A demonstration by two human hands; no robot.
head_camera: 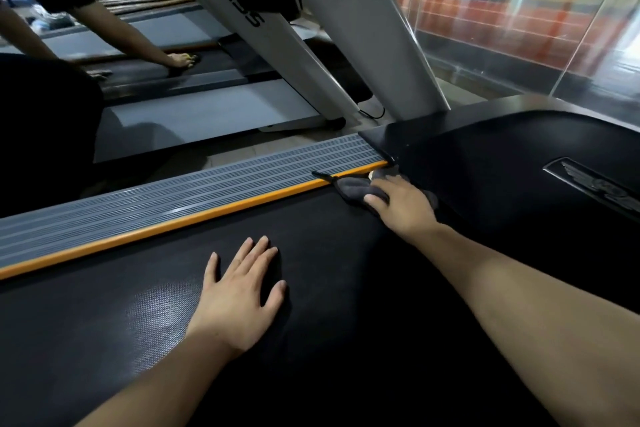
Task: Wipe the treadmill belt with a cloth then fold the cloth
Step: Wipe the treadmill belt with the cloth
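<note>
Gym floor with a glass wall (519,28) at right and a second treadmill (214,114) alongside at left, where another person (45,87) leans with hands on its belt. Wide black belt (329,322) filling the lower frame, textured, sheen at lower left. Black motor cover (502,156) closing off the belt's far end. Grey ribbed side rail (173,191) along the left edge, trimmed by an orange strip (194,220) right against the belt. White uprights (363,28) rising behind the cover. Bare belt between the two hands and out to the strip (plenty of free surface). Left hand (239,298) flat on the belt, fingers spread, holding nothing. Right hand (401,204) palm down, fingers extended, pressing the cloth (353,185) onto the belt in the far corner, just beside the strip and against the cover. Dark grey cloth, bunched, partly hidden under the hand.
</note>
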